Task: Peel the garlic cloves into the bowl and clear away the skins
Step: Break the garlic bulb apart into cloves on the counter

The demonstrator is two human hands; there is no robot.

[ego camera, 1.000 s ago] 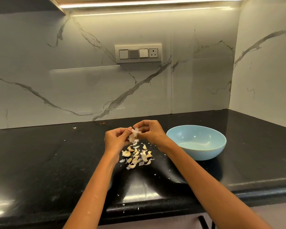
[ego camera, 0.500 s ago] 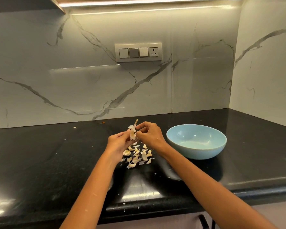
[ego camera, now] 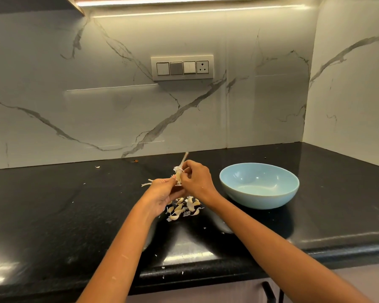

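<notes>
Both hands pinch one clove (ego camera: 178,177) mid-bench | left hand (ego camera: 162,194), right hand (ego camera: 195,179) | bowl (ego camera: 259,185) at 3 o'clock, empty | pile (ego camera: 183,208) at 6 o'clock | advice: strip skin away, then drop clove bowlward.

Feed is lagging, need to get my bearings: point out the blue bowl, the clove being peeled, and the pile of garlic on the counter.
blue bowl (ego camera: 239,189): head view, on its outer left wall.
clove being peeled (ego camera: 178,177): head view, on its bare middle between both hands.
pile of garlic (ego camera: 179,209): head view, on a clove mid-pile.
</notes>
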